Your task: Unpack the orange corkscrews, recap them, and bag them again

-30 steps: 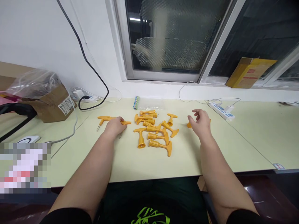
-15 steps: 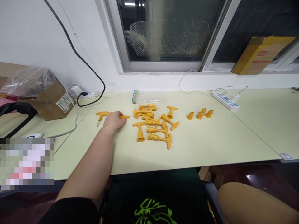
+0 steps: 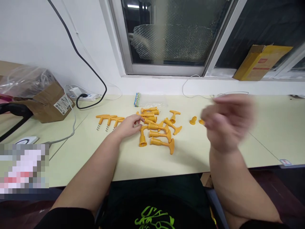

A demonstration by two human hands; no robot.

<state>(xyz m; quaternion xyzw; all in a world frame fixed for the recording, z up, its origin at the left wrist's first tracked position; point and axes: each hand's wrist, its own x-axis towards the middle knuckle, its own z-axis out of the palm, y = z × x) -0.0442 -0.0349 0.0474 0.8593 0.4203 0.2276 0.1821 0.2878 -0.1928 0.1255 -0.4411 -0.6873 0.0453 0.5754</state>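
My left hand (image 3: pixel 131 125) is at the left edge of a group of yellow corkscrews. Its thumb and fingers close around the T-handle of one corkscrew (image 3: pixel 142 140), whose bell-shaped sleeve points toward me. Several more sleeved corkscrews (image 3: pixel 160 135) lie to its right. Left of the hand, three corkscrews with bare metal spirals (image 3: pixel 110 120) lie in a row, handles away from me. My right hand (image 3: pixel 225 122) is raised over the right part of the table, smeared by motion. Behind it, loose yellow sleeves (image 3: pixel 193 120) stand partly hidden.
A clear plastic bag (image 3: pixel 152 100) with a coloured header lies at the back of the table (image 3: pixel 190 152). An opened cardboard box (image 3: pixel 51 105), a power strip (image 3: pixel 89 96) and cables are on the left. A yellow carton (image 3: pixel 262 62) leans at the window.
My left hand has left the row of bare-spiral corkscrews and moved right to a sleeved one. My right hand has risen from the lower right to above the table.
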